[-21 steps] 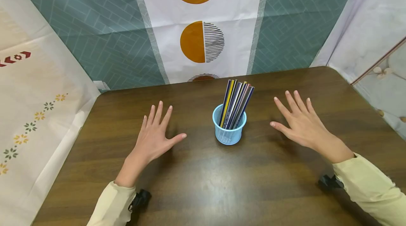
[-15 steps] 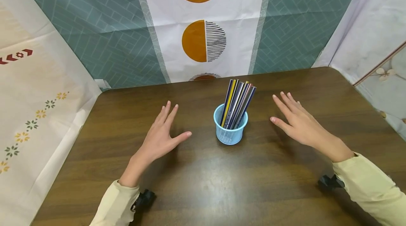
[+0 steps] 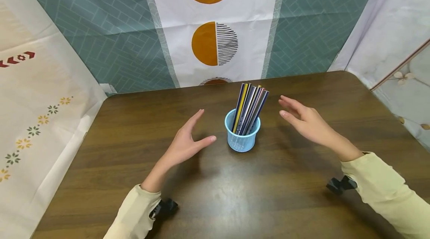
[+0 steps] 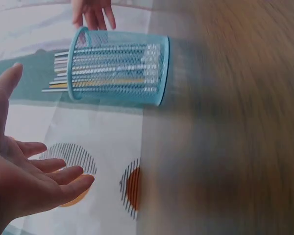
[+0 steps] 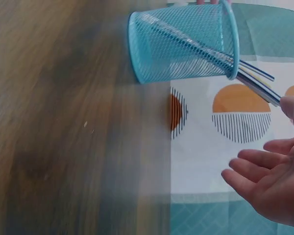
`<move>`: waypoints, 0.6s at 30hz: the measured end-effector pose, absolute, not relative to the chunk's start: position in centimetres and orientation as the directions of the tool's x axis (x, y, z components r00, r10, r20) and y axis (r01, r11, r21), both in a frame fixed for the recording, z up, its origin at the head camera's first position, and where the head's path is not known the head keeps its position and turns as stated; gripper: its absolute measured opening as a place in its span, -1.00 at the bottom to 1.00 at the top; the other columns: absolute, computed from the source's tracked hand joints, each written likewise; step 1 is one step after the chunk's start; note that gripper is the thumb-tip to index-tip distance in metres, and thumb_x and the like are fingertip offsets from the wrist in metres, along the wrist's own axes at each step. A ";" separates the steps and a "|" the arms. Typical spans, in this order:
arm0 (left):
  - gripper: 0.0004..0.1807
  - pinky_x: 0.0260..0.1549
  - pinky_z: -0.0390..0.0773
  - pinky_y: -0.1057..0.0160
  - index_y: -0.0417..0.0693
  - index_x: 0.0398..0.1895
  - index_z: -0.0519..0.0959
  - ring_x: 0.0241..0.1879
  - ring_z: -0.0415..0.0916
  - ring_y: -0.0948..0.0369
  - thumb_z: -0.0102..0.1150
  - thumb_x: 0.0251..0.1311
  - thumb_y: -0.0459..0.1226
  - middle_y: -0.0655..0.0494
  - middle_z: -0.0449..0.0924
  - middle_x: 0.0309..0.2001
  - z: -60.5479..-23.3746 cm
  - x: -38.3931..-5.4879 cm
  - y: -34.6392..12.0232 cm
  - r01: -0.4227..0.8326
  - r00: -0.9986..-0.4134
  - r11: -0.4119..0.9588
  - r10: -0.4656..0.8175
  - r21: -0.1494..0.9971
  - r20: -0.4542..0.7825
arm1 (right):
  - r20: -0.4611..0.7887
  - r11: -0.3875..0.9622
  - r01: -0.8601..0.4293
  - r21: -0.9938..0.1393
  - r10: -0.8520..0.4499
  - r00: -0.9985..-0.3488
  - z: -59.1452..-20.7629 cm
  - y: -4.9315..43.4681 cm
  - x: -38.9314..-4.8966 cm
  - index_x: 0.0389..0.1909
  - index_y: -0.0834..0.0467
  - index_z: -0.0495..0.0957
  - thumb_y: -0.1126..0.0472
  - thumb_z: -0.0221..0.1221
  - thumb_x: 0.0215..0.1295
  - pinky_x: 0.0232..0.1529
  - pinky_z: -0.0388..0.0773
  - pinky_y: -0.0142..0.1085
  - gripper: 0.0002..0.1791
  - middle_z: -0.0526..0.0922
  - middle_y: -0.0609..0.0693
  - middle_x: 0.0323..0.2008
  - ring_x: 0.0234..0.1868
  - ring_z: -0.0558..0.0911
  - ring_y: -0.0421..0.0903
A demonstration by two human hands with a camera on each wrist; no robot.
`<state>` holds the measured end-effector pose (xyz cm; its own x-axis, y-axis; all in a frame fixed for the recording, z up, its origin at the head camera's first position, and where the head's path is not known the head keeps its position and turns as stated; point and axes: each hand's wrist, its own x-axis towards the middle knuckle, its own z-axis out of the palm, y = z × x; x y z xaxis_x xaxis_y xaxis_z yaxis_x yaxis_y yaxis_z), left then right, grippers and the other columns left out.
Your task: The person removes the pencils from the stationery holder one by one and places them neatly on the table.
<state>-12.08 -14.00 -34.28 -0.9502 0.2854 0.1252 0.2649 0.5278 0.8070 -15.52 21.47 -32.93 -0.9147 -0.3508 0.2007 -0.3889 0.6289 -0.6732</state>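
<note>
A light blue mesh pen cup (image 3: 241, 142) stands upright on the table, holding a bundle of pencils (image 3: 250, 108) that lean toward the right. The pencils are mostly dark, with a yellow one among them. To the cup's left is my left hand (image 3: 184, 145), thumb spread from the fingers and nothing in it. My right hand (image 3: 307, 122) is on the other side, fingers pointing toward the pencils, also holding nothing. In the left wrist view the mesh cup (image 4: 118, 67) appears sideways beyond my left palm (image 4: 24, 181). My right hand (image 5: 269, 171) shows its palm in the right wrist view.
The brown wooden table (image 3: 215, 201) reaches back to a teal and white patterned cloth (image 3: 218, 45). A cream cloth (image 3: 43, 93) hangs at the left and a pale floral one (image 3: 393, 45) at the right. Black wrist mounts (image 3: 164, 209) hang under the sleeves.
Both hands have moved inward toward the cup, the left one farther. Their spread fingers have drawn together and the palms have turned to face the cup. The cup and pencils have not moved.
</note>
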 end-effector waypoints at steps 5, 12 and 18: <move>-0.10 0.28 0.22 -0.04 -0.02 0.50 0.10 0.38 0.14 0.00 0.35 0.13 -0.14 -0.06 0.14 0.44 -34.9 -12.7 -12.4 0.191 -0.956 0.443 0.287 0.876 0.063 | 0.175 0.593 -0.360 -0.721 -0.347 -0.921 -32.8 20.8 -15.9 0.30 0.30 0.37 0.10 0.06 0.46 0.00 0.49 -0.45 -0.49 0.52 0.20 0.18 0.13 0.55 0.09; -0.09 0.24 0.29 0.00 -0.05 0.49 0.10 0.35 0.20 -0.01 0.37 0.11 -0.20 -0.08 0.17 0.42 -35.7 -13.7 -9.8 0.146 -0.943 0.351 0.331 0.925 0.023 | 0.155 0.493 -0.331 -0.805 -0.365 -0.918 -32.9 20.0 -16.7 0.21 0.32 0.45 0.16 0.08 0.45 -0.09 0.47 -0.57 -0.57 0.60 0.22 0.06 0.05 0.60 0.04; -0.06 0.22 0.32 0.01 -0.08 0.48 0.10 0.34 0.21 0.00 0.41 0.07 -0.22 -0.03 0.19 0.41 -35.7 -14.1 -8.7 0.108 -0.943 0.298 0.334 0.948 0.003 | 0.130 0.410 -0.288 -0.865 -0.373 -0.919 -32.4 19.2 -17.1 0.19 0.34 0.47 0.22 0.12 0.42 -0.06 0.51 -0.50 -0.59 0.61 0.26 0.03 -0.05 0.63 -0.19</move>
